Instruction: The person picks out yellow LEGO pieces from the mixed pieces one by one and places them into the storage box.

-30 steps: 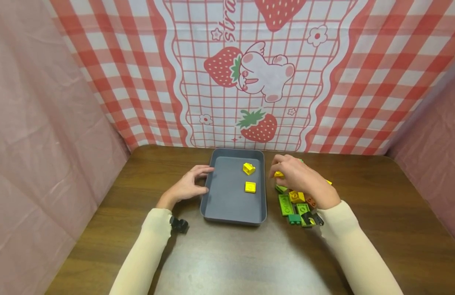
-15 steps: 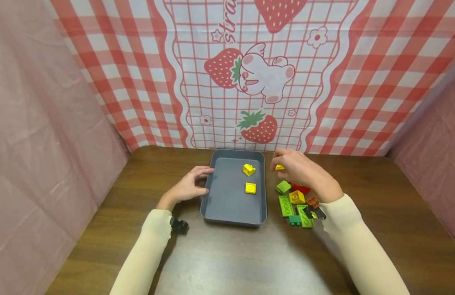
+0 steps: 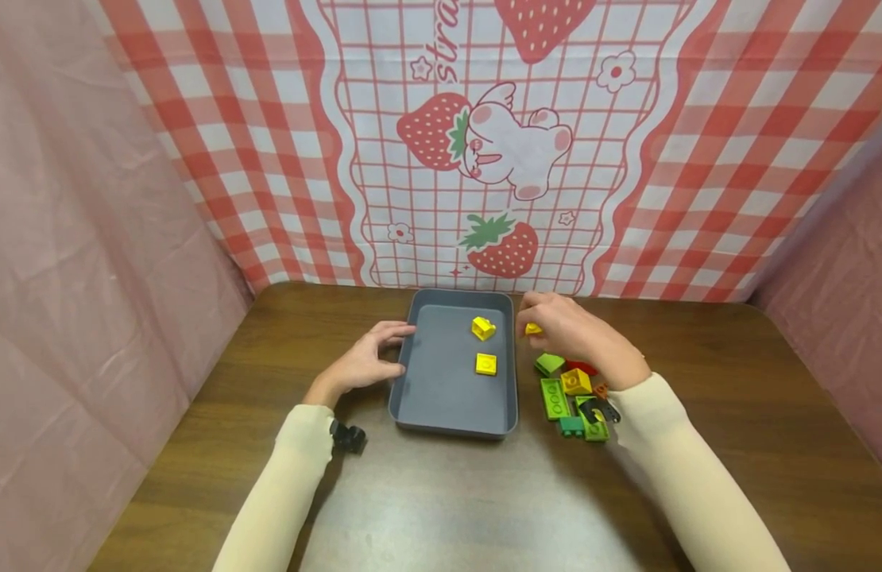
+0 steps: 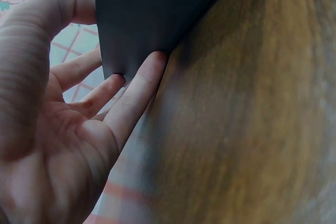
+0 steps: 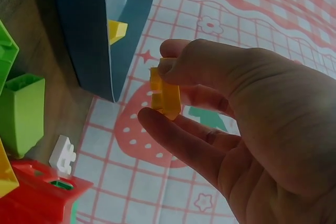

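Note:
In the head view, my left hand [image 3: 361, 361] rests at the left side of a grey tray [image 3: 441, 401]. The left wrist view has its fingertips against the tray's outer wall [image 4: 142, 19]. Just beyond the tray's right rim, my right hand [image 3: 570, 330] holds a yellow toy brick [image 5: 170, 95] in the air, pinched between thumb and fingers with its studs facing the tray. Inside the tray lie two yellow pieces: a bulky brick [image 3: 483, 328] near the back and a flat square brick [image 3: 486, 365] in front of it.
Right of the tray is a loose cluster with a light green brick [image 3: 554, 399], a yellow brick [image 3: 575, 382], a teal brick [image 3: 571, 427] and a red piece [image 5: 44, 190]. A small white brick [image 5: 63, 155] lies near it. A checked strawberry cloth [image 3: 498, 159] hangs behind the table.
My right hand has lifted the yellow brick away from the cluster, uncovering more pieces, and has shifted left toward the tray. The left hand and tray have kept their places.

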A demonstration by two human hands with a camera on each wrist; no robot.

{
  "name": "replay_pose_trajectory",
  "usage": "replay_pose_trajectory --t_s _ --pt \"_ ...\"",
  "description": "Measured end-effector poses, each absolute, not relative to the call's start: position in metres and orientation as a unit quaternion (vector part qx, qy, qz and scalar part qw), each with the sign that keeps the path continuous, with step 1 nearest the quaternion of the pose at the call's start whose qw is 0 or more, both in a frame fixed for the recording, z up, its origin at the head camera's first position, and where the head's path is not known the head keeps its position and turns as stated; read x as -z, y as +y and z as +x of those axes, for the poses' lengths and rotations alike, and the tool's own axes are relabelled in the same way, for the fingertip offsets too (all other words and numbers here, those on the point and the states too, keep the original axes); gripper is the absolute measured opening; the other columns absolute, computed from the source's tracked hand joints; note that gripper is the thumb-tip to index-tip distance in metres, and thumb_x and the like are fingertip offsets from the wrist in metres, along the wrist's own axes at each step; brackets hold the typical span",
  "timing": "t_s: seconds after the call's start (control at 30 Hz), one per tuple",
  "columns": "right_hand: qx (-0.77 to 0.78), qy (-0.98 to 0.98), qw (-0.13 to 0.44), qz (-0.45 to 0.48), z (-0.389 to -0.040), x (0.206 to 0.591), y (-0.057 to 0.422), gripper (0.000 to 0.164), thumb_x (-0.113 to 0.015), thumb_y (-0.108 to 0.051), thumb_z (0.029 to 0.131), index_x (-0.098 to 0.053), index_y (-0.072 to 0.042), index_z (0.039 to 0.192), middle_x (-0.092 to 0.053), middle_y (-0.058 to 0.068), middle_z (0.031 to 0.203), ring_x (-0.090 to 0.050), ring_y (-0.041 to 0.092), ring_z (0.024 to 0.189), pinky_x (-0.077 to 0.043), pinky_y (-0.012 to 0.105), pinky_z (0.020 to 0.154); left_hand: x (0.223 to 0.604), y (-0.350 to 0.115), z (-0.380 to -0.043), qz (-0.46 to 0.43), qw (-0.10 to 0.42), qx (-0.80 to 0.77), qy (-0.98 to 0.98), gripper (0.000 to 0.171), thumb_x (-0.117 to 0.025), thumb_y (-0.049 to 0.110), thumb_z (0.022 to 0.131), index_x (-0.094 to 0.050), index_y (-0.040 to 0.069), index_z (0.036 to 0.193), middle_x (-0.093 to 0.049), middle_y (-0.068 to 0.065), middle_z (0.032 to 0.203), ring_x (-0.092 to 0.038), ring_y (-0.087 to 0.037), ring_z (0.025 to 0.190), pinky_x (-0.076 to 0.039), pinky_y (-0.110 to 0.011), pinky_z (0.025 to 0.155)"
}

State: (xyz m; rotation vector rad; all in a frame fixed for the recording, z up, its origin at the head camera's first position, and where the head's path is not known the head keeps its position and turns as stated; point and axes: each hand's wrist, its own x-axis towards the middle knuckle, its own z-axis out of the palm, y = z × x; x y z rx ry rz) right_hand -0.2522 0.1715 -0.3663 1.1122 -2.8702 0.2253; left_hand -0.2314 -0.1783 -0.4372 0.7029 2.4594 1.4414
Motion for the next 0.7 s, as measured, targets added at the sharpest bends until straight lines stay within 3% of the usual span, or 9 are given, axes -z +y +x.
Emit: replay_pose_trajectory --t_s 0.3,0.7 --pt "-0.07 -0.925 0.029 0.374 -0.252 0.37 0.162 0.011 -0.081 -0.006 0.078 -0.079 -0.013 0.086 -0.063 0.004 0.095 -0.056 0.022 0.086 -0.057 0.04 0.076 0.433 -0.178 -0.23 0.241 0.104 -0.494 0.829 0.068 -0.066 -0.005 0.082 -0.046 0.0 0.147 -0.03 -0.027 0.156 -0.04 -0.047 0.139 -0.051 -0.061 0.098" --pt "-0.06 -0.913 0.032 0.403 -0.255 0.371 0.15 0.011 -0.08 -0.005 0.078 -0.079 -0.014 0.085 -0.064 0.004 0.095 -0.057 0.023 0.086 -0.057 0.04 0.076 0.435 -0.178 -0.23 0.24 0.102 -0.493 0.83 0.069 -0.066 -0.005 0.082 -0.046 -0.001 0.147 -0.031 -0.026 0.155 -0.041 -0.046 0.138 -0.052 -0.057 0.096"
